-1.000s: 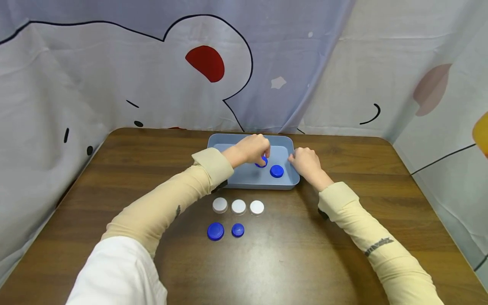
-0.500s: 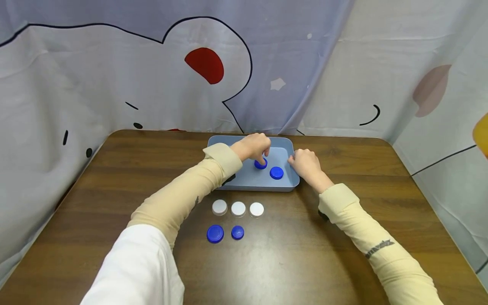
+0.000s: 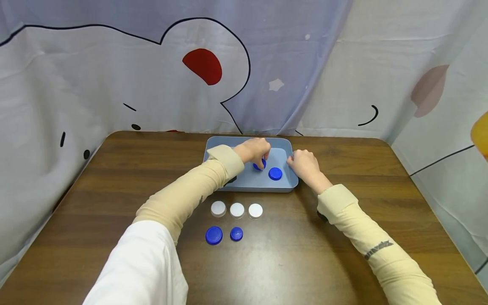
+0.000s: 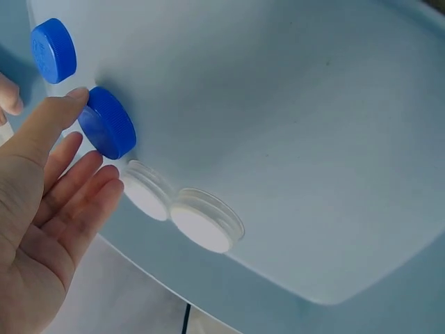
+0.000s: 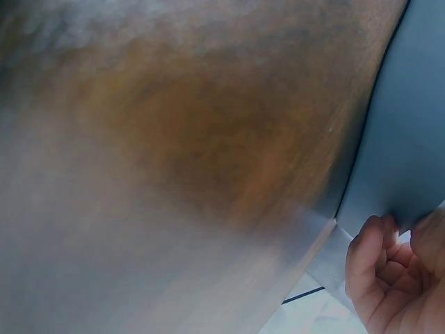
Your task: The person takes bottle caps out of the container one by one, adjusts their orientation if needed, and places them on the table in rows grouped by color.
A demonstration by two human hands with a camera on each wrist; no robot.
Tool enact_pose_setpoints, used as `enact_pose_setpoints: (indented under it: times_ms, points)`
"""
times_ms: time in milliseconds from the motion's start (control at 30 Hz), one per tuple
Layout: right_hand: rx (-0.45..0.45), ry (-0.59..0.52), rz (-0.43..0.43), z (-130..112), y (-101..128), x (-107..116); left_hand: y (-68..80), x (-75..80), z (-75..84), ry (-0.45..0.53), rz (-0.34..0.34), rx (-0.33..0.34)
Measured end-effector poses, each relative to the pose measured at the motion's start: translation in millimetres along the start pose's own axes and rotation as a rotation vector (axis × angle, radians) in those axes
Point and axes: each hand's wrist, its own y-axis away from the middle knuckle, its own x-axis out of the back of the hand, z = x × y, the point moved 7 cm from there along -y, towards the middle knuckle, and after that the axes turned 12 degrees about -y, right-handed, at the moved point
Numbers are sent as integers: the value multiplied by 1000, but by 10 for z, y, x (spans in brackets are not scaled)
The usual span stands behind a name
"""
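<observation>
partly hiding a blue cap (image 3: 259,165), the left hand (image 3: 254,149) is touching it, fingers loose; the right hand (image 3: 303,164) is gripping the tray (image 3: 282,184) rim.

A brown wooden table (image 3: 343,262) carries a grey-blue tray (image 3: 244,185) at its far middle. Nearer, three white caps (image 3: 237,210) stand in a row, and two blue caps (image 3: 224,234) lie just before them.
</observation>
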Motion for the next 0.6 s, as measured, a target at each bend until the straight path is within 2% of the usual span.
enact_pose_setpoints:
  times_ms: [600]
  points:
    - [-1, 2, 5, 1, 2, 4, 7, -43, 18, 46, 9, 6]
